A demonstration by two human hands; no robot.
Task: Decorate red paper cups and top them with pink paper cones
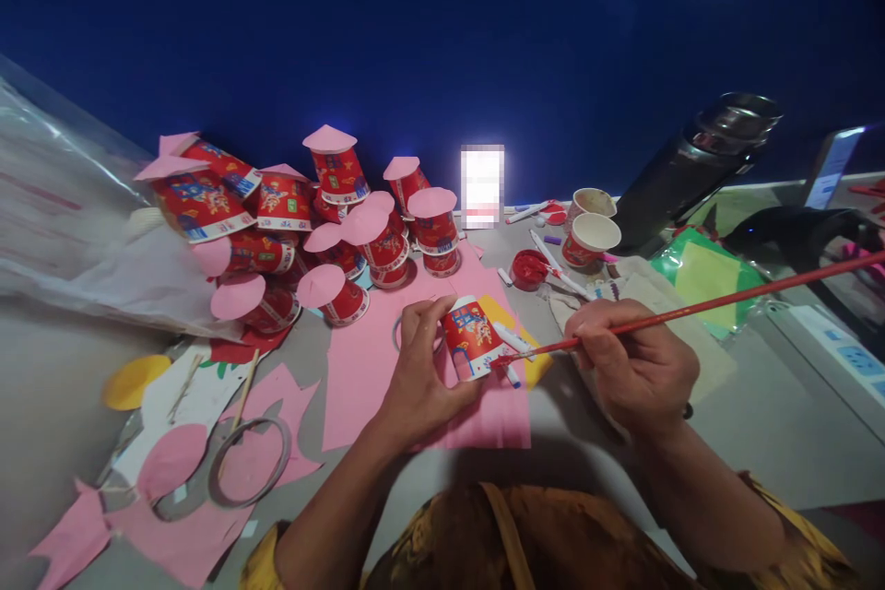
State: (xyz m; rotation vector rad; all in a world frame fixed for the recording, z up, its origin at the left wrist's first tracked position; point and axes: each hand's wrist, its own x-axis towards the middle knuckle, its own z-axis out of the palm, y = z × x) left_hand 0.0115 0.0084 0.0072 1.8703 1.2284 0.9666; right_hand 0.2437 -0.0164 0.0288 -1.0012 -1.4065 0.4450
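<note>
My left hand (pixel 421 378) grips a paper cup (pixel 472 336) lying on its side, its wall partly red with gold and blue figures. In my right hand (pixel 632 364) is a long red paintbrush (pixel 698 306), pinched near its ferrule. The red-tipped bristles touch the cup's wall near its white rim. Under the cup is a pink paper sheet (pixel 359 396), with a yellow paper piece (pixel 536 367) and white markers (pixel 515 341) beside it. Beyond my right hand stands a small tub of red paint (pixel 529 269).
Many red cups with pink paper cone tops (pixel 432 230) are stacked at the back left. A tape roll (pixel 249 461) lies among pink scraps on the left. At right are paper cups (pixel 591 240), a dark flask (pixel 698 171) and a white power strip (pixel 830 373).
</note>
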